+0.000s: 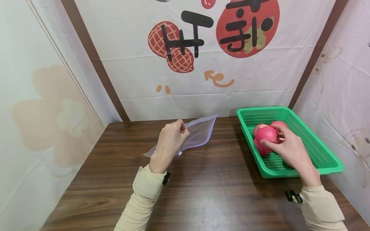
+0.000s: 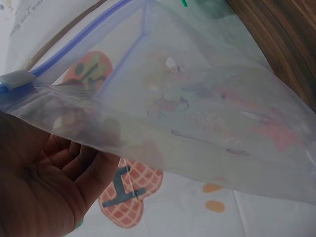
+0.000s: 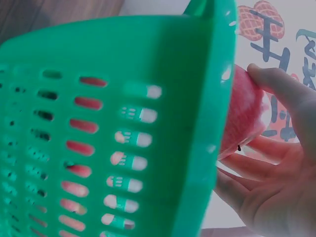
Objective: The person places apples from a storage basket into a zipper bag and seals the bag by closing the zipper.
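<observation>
While the left hand pinches a clear bag, the right hand cups an apple.

The desk is of dark brown wood with a visible grain and stands in a corner of pale printed cloth walls. On its right side rests a green perforated basket. Near the far edge, a clear zip bag touches the desk with one end.
</observation>
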The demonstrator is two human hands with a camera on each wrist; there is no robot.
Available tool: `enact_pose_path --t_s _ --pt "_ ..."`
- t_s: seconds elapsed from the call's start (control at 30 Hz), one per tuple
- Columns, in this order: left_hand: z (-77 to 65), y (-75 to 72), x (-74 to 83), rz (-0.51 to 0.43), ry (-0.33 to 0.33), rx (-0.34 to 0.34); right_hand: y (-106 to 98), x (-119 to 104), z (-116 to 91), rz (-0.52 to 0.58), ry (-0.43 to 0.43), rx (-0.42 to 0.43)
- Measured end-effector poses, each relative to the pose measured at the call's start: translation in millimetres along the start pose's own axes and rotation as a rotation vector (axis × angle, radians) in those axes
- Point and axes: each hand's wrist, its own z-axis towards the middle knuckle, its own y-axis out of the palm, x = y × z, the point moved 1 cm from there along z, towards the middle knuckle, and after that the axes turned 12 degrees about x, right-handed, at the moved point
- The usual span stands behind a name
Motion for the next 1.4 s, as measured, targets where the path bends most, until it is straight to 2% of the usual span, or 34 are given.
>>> enact_pose_path --t_s 0.3,0.47,0.77,0.93,1.1,1.4 --pt "-1.3 -1.9 3.2 -0.003 -0.022 -0.028 4 -22 4 0.055 -0.004 0.010" --pt "-1.8 -1.9 5.0 -0.008 -0.035 -0.046 8 -36 8 0.052 -0.037 0.026" --pt "-2.1 0.0 7.3 -0.011 -0.029 -0.039 17 -65 13 0.111 -0.035 0.023" --pt "-2.5 0.8 8.2 -0.007 -0.026 -0.040 27 -82 17 0.152 -0.088 0.031" --pt "-2.7 -1.3 8.6 -0.006 -0.024 -0.045 39 -95 20 0.136 -0.147 0.041" --pt "-3.7 -2.7 11.9 -0.001 -0.027 -0.050 57 -115 22 0.167 -0.207 0.007"
